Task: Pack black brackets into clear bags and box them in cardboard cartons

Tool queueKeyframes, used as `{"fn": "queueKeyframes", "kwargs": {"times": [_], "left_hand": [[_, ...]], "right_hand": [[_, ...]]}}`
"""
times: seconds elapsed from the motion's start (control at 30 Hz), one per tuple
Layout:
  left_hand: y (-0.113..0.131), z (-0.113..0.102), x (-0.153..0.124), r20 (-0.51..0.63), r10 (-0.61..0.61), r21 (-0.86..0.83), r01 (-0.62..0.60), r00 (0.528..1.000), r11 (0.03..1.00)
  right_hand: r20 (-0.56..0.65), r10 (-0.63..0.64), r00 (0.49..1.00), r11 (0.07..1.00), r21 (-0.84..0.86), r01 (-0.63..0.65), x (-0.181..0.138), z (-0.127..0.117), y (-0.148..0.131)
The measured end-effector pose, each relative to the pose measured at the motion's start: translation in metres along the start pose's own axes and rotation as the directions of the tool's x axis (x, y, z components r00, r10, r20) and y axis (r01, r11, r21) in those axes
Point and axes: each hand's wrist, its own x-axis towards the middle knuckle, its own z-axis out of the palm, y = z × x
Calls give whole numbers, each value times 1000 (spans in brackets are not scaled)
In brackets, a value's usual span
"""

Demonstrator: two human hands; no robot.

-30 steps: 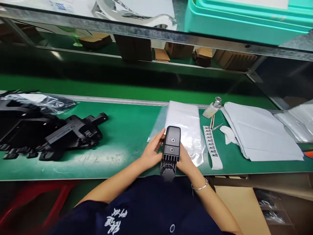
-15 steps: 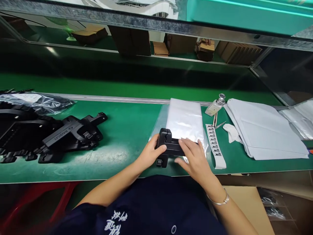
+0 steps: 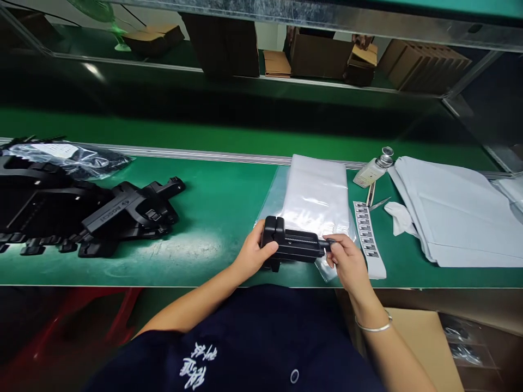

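A black plastic device with a long ribbed body (image 3: 300,245) is held just above the front of the bench. My left hand (image 3: 254,253) wraps round its wide left end, thumb on the near side. At its narrow right end, my right hand (image 3: 347,261) pinches a thin black tip with thumb and fingers. Beneath and behind the device lies a stack of clear plastic bags (image 3: 316,190). To the right of my right hand is a strip of printed labels (image 3: 368,234).
Several black plastic parts, one marked BOSCH (image 3: 122,212), pile up at left before a bagged bundle (image 3: 93,163). At right are a metal-topped bottle (image 3: 372,170), tweezers (image 3: 379,203), a white cloth piece (image 3: 400,218) and white sheets (image 3: 457,218). Cardboard boxes (image 3: 322,57) stand behind.
My right hand has moved from the top of the device's body to its right end and closed on the thin tip. The device has turned slightly; my view has shifted.
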Motion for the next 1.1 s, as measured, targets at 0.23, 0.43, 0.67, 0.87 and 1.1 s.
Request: {"fn": "queueKeyframes", "kwargs": {"times": [0.23, 0.43, 0.67, 0.87, 1.1], "left_hand": [[-5, -3, -1, -1, 19, -54, -19, 1000, 998], [0, -2, 2, 36, -10, -59, 12, 999, 998], [-2, 1, -1, 63, 33, -95, -27, 997, 995], [-3, -8, 1, 211, 81, -155, -49, 974, 987], [6, -14, 5, 303, 162, -171, -114, 939, 979]], "right_hand": [[156, -95, 983, 984, -137, 117, -6, -13, 3], [112, -189, 976, 937, -277, 213, -11, -17, 4], [137, -155, 978, 969, -174, 178, -11, -11, 15], [53, -195, 979, 959, -199, 202, -20, -4, 10], [124, -240, 963, 931, -252, 265, -23, -11, -12]]}}
